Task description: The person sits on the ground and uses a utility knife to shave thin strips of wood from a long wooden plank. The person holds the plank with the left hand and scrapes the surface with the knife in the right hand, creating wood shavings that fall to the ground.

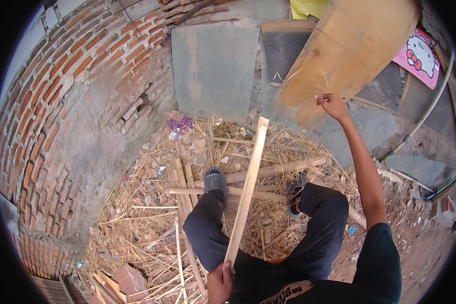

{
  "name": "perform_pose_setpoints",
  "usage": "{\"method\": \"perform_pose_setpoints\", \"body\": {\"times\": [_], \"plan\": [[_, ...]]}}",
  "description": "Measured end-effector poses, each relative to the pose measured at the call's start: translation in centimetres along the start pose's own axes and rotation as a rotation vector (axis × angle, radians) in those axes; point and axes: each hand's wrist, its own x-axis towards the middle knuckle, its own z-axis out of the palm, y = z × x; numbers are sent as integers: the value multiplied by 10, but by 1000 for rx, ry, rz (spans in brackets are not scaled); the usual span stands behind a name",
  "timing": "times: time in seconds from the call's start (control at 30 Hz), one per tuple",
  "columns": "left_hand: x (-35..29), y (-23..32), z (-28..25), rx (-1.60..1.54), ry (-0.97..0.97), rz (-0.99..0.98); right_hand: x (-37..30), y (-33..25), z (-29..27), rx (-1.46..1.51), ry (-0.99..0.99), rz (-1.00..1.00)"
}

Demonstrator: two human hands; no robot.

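Note:
A long, pale split-bamboo strip (249,177) rises from my lap, slanting away to the far end between my knees. My left hand (221,283) is closed around its near end, thumb on top. Out to the far right, my right hand (331,104) is held at arm's length in front of a tan board (334,61). Its fingers are curled together; whatever may be in them is too small to make out. Thin, pale shavings (292,75) show near that hand, apart from the strip.
Bamboo poles (278,169) lie across straw-like shavings (258,230) and rubble around my feet. A brick wall (45,111) runs along the left. Grey-green panels (215,71) lean at the back. A pale pipe (430,111) curves at right; cardboard (130,281) lies near left.

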Motion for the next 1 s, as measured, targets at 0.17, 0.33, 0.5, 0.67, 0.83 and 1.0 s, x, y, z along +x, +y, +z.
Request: {"method": "perform_pose_setpoints", "body": {"times": [0.17, 0.33, 0.5, 0.67, 0.83, 1.0], "plan": [[28, 3, -3, -291, -56, -14, -59, 2, 26, -61, -413, -29], [60, 30, -9, -346, -203, 60, -100, -74, 29, 282, -416, -184], [79, 37, 1, -355, -294, 120, -136, -180, -4, 905, -430, 68], [82, 37, 9, -301, -383, 152, -129, -180, 11, 953, -434, 164], [86, 49, 7, -43, -223, 292, -132, -174, 45, 1005, -254, 119], [85, 115, -4, -402, -48, 742, -130, -157, 59, 970, -248, 183]]}}
